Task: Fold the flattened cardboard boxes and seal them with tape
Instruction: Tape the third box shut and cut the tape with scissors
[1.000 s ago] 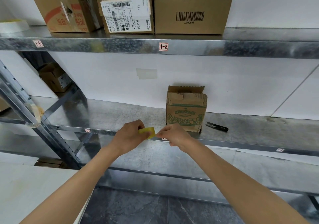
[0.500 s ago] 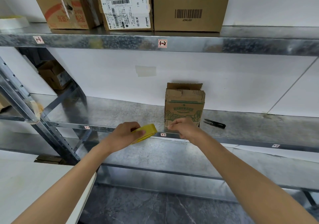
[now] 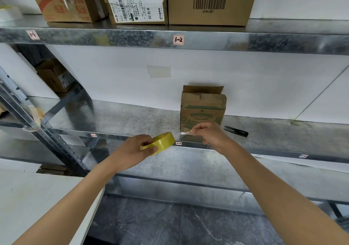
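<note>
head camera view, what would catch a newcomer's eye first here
The yellow tape roll at centre, gripped by the left hand, while the right hand pinches its free end beside it. Just behind, a small printed cardboard box stands on the middle shelf, black snips lying to its right. Above, a barcoded carton sits on the top shelf.

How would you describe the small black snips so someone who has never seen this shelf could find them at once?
Look at the middle shelf of the metal rack. An upright small box with green print stands there, and the snips lie flat just right of it. They are the only black tool on that shelf, slim with pointed blades.
</note>
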